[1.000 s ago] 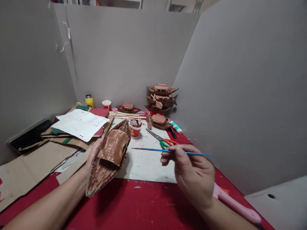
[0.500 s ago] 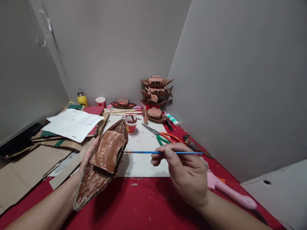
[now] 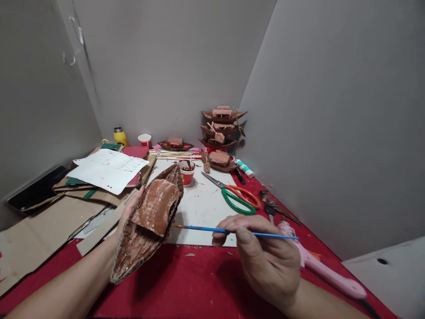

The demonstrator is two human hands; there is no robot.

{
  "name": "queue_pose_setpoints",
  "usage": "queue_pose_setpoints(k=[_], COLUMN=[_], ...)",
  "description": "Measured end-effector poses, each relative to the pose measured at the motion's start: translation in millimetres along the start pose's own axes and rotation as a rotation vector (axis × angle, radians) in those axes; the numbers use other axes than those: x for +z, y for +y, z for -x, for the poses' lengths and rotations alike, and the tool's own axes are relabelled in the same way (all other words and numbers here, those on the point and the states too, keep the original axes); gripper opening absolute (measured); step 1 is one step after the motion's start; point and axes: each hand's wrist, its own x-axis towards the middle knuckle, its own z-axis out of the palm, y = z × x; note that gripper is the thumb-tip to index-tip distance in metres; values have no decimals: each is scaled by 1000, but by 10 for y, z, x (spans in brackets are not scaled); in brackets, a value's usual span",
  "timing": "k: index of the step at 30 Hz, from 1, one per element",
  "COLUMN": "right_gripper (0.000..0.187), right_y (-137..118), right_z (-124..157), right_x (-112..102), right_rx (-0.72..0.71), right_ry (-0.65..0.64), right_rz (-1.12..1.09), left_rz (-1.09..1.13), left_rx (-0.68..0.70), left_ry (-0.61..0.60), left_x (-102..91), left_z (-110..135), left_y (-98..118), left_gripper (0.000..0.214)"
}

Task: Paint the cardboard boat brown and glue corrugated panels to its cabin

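Tilted up in front of me is a model boat of corrugated cardboard, streaked with brown paint and carrying a curved roof. My left hand is closed round its far left side; most of the fingers are hidden behind the hull. My right hand pinches a thin blue paintbrush between thumb and fingers. The brush lies nearly level, and its brown tip reaches the boat's right edge; whether it touches I cannot tell. Behind the boat stands a paper cup with brown paint inside.
Scissors with orange and green handles lie on white paper. Stacked model boats stand at the back. Cardboard sheets and a drawing cover the left. A pink-handled tool lies right, near the grey wall.
The whole view has shifted slightly. My right hand and the brush have moved down a little, the brush now sloping down to the right. The boat stays in my left hand.
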Motion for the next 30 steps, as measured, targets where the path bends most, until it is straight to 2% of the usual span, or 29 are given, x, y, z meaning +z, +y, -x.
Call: queue_pose_setpoints(k=[6,13,18,22,24,28,30], right_gripper=[11,10,11,9,9,9,9], right_y=[21,90,94,113,119,127,144], right_z=[-33,-124,-110,-146,-153,-122,-124], right_x=[45,-16,3,-11,-18,-14,-21], right_rx=[109,108,137,70,72,110,96], right_ry=[-8,145,45,130,160,42,47], right_rz=[-33,-41,-120,-64,-74,-134,-99], left_rz=[-20,17,32,26,24,-3,-14], left_rx=[-75,-18,-76,-77,-67,-76,-94], left_ry=[-64,-57,-207,-278,-288,-279,-263], left_x=[-56,-74,-196,-267,-272,-265,-262], left_z=[-8,-18,-108,-157,-150,-117,-109], left_y=[-10,-11,-2,-2,-4,-5,0], left_gripper=[50,45,49,47,47,50,53])
